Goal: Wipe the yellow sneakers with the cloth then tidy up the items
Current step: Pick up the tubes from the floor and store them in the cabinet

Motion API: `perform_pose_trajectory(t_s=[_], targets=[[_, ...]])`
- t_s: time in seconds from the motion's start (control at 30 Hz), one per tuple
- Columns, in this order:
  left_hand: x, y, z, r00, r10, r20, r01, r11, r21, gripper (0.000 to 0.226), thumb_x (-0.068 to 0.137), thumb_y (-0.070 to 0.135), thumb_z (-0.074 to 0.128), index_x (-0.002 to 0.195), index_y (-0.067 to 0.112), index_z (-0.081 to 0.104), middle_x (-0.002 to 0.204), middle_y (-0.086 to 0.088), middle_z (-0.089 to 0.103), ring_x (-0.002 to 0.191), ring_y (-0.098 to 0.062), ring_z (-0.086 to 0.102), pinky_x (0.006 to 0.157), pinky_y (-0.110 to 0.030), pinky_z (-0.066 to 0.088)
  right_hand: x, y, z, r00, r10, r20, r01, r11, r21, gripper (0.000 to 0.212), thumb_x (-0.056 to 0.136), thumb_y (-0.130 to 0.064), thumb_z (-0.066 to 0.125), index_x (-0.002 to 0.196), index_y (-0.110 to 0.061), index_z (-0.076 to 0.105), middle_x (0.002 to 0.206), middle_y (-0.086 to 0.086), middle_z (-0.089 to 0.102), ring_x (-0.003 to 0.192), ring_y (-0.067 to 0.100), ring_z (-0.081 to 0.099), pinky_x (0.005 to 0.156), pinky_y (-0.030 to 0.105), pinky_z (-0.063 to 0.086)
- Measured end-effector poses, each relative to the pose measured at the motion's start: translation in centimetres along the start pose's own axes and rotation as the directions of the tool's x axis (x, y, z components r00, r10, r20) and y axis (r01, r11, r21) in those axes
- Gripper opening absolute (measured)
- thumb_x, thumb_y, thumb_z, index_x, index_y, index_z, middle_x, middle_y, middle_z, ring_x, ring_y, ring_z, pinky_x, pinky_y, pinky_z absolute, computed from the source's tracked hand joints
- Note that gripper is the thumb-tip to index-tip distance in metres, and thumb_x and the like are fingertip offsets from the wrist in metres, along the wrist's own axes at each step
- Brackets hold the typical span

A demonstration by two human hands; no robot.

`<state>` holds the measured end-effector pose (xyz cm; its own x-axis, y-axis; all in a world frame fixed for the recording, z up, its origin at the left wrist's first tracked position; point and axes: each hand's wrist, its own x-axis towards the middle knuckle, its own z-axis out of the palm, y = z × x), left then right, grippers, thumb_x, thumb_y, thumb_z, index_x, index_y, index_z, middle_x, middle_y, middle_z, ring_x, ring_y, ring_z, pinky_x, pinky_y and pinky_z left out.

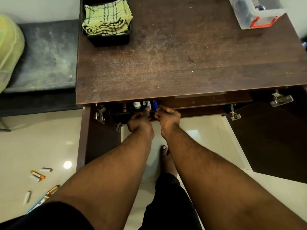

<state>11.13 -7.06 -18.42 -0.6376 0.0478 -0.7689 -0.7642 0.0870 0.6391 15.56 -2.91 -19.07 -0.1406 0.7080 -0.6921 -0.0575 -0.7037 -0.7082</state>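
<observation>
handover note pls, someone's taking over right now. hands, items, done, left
Left hand: curled on the black tray inside the open cabinet, thumb up.
Right hand: pinching a blue item at the tray.
Cloth: folded in the black bin on the cabinet top.
Sneakers: not identifiable in view.
Done: cloth put away.
Left: finish at the tray, shut the doors; batteries lie on the floor.

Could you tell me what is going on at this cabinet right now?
A person reaches both hands under the wooden top of an open cabinet. The left hand and right hand grip a dark tray of small items on the shelf. The folded cloth lies in a black bin on top.
</observation>
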Motion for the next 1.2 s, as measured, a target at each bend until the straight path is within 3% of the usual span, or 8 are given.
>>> perform_pose_trajectory(t_s=[0.17, 0.27, 0.4, 0.53, 0.73, 0.87, 1.0, 1.2], targets=[[-0.4, 0.0, -1.4, 0.997, 0.074, -0.004, -0.074, 0.996, 0.052, 0.016, 0.077, 0.006, 0.078, 0.070, 0.012, 0.065, 0.075, -0.005, 0.070, 0.074, -0.019, 0.068, 0.076, -0.033, 0.057, -1.1, 0.7, -0.6, 0.997, -0.031, -0.073, 0.027, 0.998, -0.049, 0.029, 0.086, 0.003, 0.063, 0.114, -0.002, 0.064, 0.099, 0.012, 0.068, 0.076, 0.015, 0.062, 0.062, 0.019, 0.053], [-2.3, 1.1, -3.4, 0.984, 0.177, 0.032, -0.180, 0.948, 0.264, 0.012, 0.079, 0.008, 0.076, 0.073, 0.014, 0.068, 0.083, -0.007, 0.073, 0.077, -0.017, 0.068, 0.078, -0.030, 0.055, -3.5, -0.3, -1.9, 0.998, -0.041, -0.055, 0.031, 0.984, -0.174, 0.028, 0.083, 0.004, 0.065, 0.111, -0.003, 0.065, 0.091, 0.009, 0.066, 0.071, 0.012, 0.060, 0.068, 0.021, 0.054], [-6.2, 4.1, -6.7, 0.929, 0.298, 0.220, -0.370, 0.712, 0.597, 0.013, 0.085, 0.009, 0.071, 0.097, 0.007, 0.075, 0.093, -0.001, 0.070, 0.086, -0.014, 0.063, 0.073, -0.019, 0.045, -7.5, -3.2, -2.1, 0.999, -0.043, 0.024, 0.049, 0.879, -0.474, 0.023, 0.073, 0.004, 0.074, 0.095, -0.004, 0.071, 0.082, 0.012, 0.070, 0.073, 0.021, 0.065, 0.082, 0.039, 0.057], [-11.6, 8.8, -10.5, 0.855, 0.359, 0.373, -0.516, 0.532, 0.671, 0.024, 0.084, 0.014, 0.072, 0.108, 0.011, 0.073, 0.110, -0.005, 0.071, 0.102, -0.017, 0.064, 0.086, -0.019, 0.045, -14.2, -6.6, -0.6, 0.985, -0.139, 0.101, 0.172, 0.758, -0.629, 0.022, 0.064, 0.001, 0.081, 0.069, -0.017, 0.068, 0.085, 0.012, 0.071, 0.081, 0.025, 0.070, 0.078, 0.041, 0.058], [-18.5, 17.8, -18.4, 0.674, 0.562, 0.478, -0.719, 0.353, 0.599, 0.023, 0.086, 0.016, 0.068, 0.108, 0.013, 0.073, 0.107, -0.004, 0.071, 0.098, -0.019, 0.066, 0.087, -0.023, 0.050, -27.4, -10.5, 4.2, 0.904, -0.220, 0.368, 0.419, 0.633, -0.651, 0.022, 0.072, -0.004, 0.077, 0.093, -0.011, 0.072, 0.086, 0.009, 0.071, 0.073, 0.018, 0.067, 0.073, 0.035, 0.059], [-19.3, 24.1, -24.6, 0.624, 0.665, 0.410, -0.756, 0.381, 0.532, 0.024, 0.085, 0.015, 0.069, 0.108, 0.009, 0.073, 0.108, -0.008, 0.072, 0.101, -0.022, 0.066, 0.089, -0.024, 0.047, -34.0, -10.7, 9.7, 0.815, -0.254, 0.521, 0.569, 0.522, -0.636, 0.020, 0.076, -0.005, 0.075, 0.095, -0.008, 0.070, 0.081, 0.007, 0.068, 0.058, 0.011, 0.057, 0.046, 0.019, 0.046], [-17.0, 27.6, -30.5, 0.648, 0.689, 0.325, -0.733, 0.447, 0.513, 0.027, 0.085, 0.016, 0.070, 0.111, 0.008, 0.071, 0.108, -0.007, 0.072, 0.101, -0.020, 0.066, 0.093, -0.026, 0.049, -37.4, -8.5, 15.5, 0.763, -0.232, 0.603, 0.636, 0.435, -0.638, 0.022, 0.073, -0.007, 0.078, 0.094, -0.006, 0.071, 0.082, 0.008, 0.070, 0.070, 0.017, 0.064, 0.070, 0.033, 0.056], [-7.6, 24.9, -40.2, 0.789, 0.602, 0.125, -0.549, 0.598, 0.584, 0.023, 0.083, 0.012, 0.071, 0.105, 0.006, 0.073, 0.104, -0.009, 0.071, 0.098, -0.023, 0.065, 0.086, -0.023, 0.047, -35.3, 0.4, 22.7, 0.711, -0.043, 0.702, 0.677, 0.310, -0.667, 0.023, 0.072, -0.009, 0.079, 0.093, -0.011, 0.071, 0.080, 0.004, 0.070, 0.075, 0.017, 0.067, 0.078, 0.031, 0.057]])
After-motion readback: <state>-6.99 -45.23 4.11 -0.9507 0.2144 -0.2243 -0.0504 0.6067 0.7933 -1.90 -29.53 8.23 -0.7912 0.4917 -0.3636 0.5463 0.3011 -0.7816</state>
